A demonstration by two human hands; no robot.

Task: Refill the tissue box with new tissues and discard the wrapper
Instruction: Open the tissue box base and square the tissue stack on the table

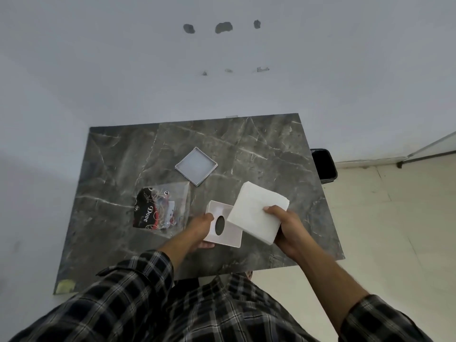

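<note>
My left hand (201,227) grips the left side of a white square tissue box (228,236), which is turned so its inside faces me and the oval slot shows dark. My right hand (287,227) holds a thick stack of white tissues (256,209) by its near right corner, tilted, overlapping the box's right edge. The empty clear wrapper (160,208), printed in black and red, lies flat on the table left of the box. A flat white square lid (196,166) lies on the table beyond the box.
The dark marble table (271,149) stands against a pale wall. A black waste bin (323,165) sits on the floor just past the table's right edge. Cream floor tiles spread to the right.
</note>
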